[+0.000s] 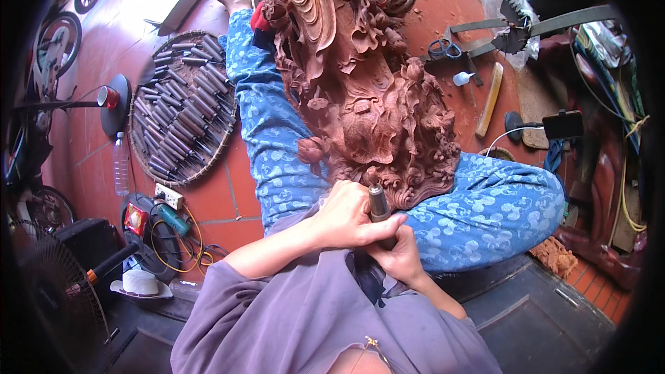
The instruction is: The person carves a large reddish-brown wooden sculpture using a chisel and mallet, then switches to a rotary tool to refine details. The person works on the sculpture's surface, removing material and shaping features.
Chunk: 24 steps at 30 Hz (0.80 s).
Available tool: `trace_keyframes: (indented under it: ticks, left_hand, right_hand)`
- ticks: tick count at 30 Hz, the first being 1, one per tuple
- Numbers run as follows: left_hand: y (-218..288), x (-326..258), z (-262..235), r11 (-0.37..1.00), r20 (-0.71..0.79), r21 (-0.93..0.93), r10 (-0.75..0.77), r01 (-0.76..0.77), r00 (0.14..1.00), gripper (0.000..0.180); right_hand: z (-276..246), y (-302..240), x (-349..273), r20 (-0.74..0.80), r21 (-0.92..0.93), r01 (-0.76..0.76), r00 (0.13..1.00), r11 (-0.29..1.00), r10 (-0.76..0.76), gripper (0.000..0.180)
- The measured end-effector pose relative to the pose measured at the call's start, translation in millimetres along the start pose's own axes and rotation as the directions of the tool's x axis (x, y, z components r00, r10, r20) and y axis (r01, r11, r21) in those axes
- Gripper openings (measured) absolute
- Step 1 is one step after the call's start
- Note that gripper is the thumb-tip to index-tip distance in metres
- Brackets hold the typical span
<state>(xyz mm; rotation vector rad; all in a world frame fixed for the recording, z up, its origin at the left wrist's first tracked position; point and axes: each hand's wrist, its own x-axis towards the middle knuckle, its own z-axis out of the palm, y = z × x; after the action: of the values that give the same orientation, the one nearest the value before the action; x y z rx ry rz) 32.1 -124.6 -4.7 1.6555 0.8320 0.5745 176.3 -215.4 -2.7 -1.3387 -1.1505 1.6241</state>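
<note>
My left hand (344, 211) is closed round a dark cylindrical hand tool (378, 205) with a shiny metal collar. Below it, my right hand (400, 257) grips the lower part of the same tool, its fingers partly hidden. The tool's upper end meets the near edge of a large reddish-brown wood carving (370, 125), full of deep folds, curls and flower shapes. This carving lies between my legs, which are in blue patterned trousers (273, 121). Whatever working tip the tool has is too small to make out.
Left of my leg, a round woven tray (131, 140) holds many wooden-handled chisels (183, 107). Nearby are a plastic bottle (120, 166), a power strip (168, 196) with cords, and a fan (59, 298). Scissors (443, 48), a wooden bar (490, 100) and a phone (562, 125) lie rightward.
</note>
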Motion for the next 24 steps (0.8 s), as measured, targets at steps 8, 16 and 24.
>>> trace_keyframes:
  ticks: [8, 16, 24]
  left_hand:
    - [-0.4, 7.3, 1.4, 0.943, -0.016, -0.294, 0.16, -0.158, 0.987, 0.042]
    - [9.0, -14.7, 19.8, 0.506, 0.154, -0.848, -0.052, 0.159, 0.987, 0.022]
    - [34.2, -4.0, 31.0, 0.803, 0.427, -0.511, -0.073, 0.307, 0.901, 0.02]
  right_hand:
    - [-0.6, -11.2, -4.4, 0.273, 0.161, -0.11, 0.96, 0.981, 0.063, 0.026]
    - [-62.1, -91.2, -5.9, -0.166, -0.396, 0.226, 0.936, 0.89, -0.311, 0.04]
    - [-85.4, -104.3, 8.0, 0.122, -0.314, 0.476, 0.878, 0.822, -0.462, 0.025]
